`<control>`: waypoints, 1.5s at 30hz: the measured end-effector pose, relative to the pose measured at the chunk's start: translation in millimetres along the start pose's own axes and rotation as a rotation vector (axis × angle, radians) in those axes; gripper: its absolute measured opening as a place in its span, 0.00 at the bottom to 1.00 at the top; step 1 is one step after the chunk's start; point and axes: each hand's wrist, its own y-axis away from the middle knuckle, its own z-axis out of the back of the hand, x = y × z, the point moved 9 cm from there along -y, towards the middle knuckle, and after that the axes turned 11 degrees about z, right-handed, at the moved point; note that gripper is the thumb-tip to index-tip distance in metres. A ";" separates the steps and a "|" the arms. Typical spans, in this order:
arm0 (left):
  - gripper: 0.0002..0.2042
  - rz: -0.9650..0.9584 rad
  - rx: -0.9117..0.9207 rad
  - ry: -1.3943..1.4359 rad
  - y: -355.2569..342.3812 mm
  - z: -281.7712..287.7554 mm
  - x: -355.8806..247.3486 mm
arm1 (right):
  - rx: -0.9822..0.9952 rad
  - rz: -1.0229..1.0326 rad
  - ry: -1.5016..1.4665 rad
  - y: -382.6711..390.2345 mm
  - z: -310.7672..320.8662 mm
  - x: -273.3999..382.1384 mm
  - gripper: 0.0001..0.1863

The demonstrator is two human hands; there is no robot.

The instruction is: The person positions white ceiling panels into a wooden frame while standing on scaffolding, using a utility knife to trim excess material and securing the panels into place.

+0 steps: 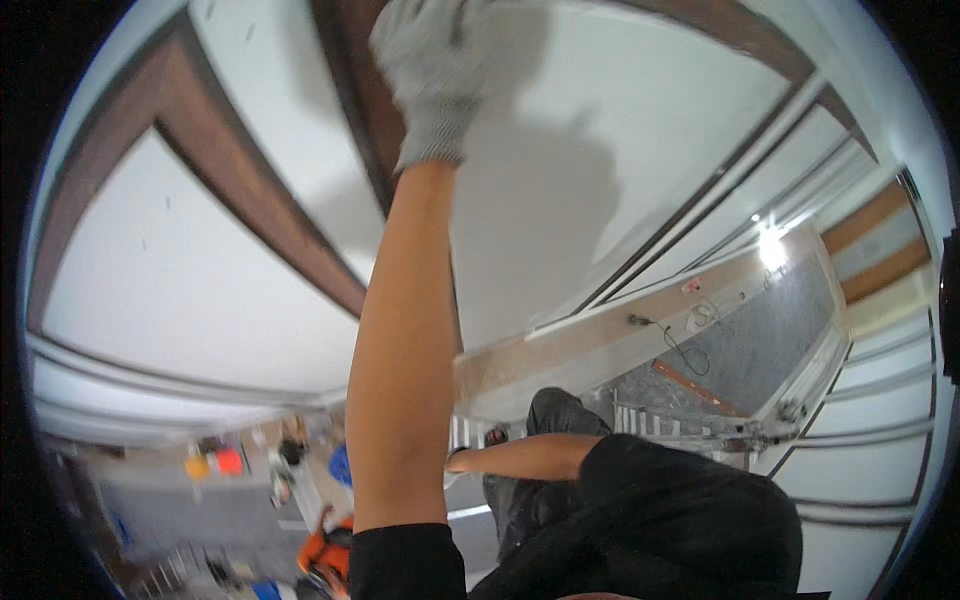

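My left hand (430, 60), in a grey knit glove, is raised at the top of the view against a dark brown wood strip (355, 90) on a white panelled surface (560, 200). Its fingers are curled, and what they hold, if anything, cannot be made out. More brown strips (240, 175) frame the white panels. Low in the middle, my right forearm reaches leftward to my right hand (459, 462), mostly hidden behind my left forearm, so its fingers are unclear. My legs, in dark trousers, show below beside a metal ladder-like frame (665, 432).
A person in orange (315, 550) is at lower left, near a blue object (338, 466), yellow and red items (229, 462) and scattered gear. At right, cables (685, 350) and an orange-brown plank (690, 385) lie on the grey floor (760, 340), near a bright light (770, 250).
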 end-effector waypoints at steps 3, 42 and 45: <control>0.15 0.032 0.070 -0.071 1.2 -23.7 16.5 | -0.107 0.156 -0.277 143.2 83.7 23.2 0.23; 0.10 0.251 0.160 0.155 13.1 -2.2 -57.5 | -1.851 -1.073 0.504 939.2 287.4 211.5 0.26; 0.10 0.239 0.160 0.170 16.6 -3.0 -59.7 | -1.846 -1.092 0.505 940.6 287.7 212.2 0.26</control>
